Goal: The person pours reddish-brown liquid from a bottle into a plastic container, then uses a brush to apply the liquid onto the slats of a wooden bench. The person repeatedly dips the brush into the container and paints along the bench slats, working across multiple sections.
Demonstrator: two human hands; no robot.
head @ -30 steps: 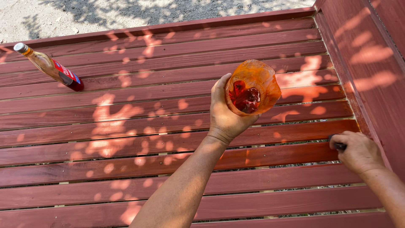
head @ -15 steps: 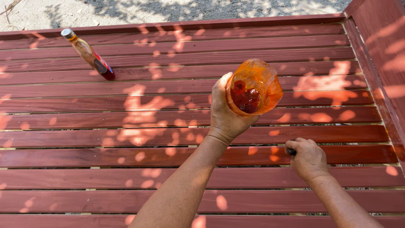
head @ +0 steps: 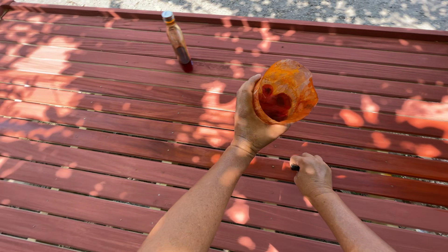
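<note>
i judge this a staining step: my left hand [head: 252, 122] grips the stain-smeared plastic cup [head: 284, 92] mid-frame, right hand [head: 312, 173] fisted on a dark-tipped tool over the deck boards [head: 116, 140]; next needs careful tilting.

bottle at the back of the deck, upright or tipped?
Upright: the bottle stands capped on the red slatted deck, base down, untouched by either hand.

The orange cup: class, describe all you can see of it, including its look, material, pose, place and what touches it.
The cup looks like thin, translucent plastic, stained orange, with dark red liquid or residue pooled inside. It is tipped on its side so its open mouth faces the camera. It is held in the air above the red slatted deck, touching no boards. Only the left hand touches it, gripping its left side, thumb at the rim.
</note>
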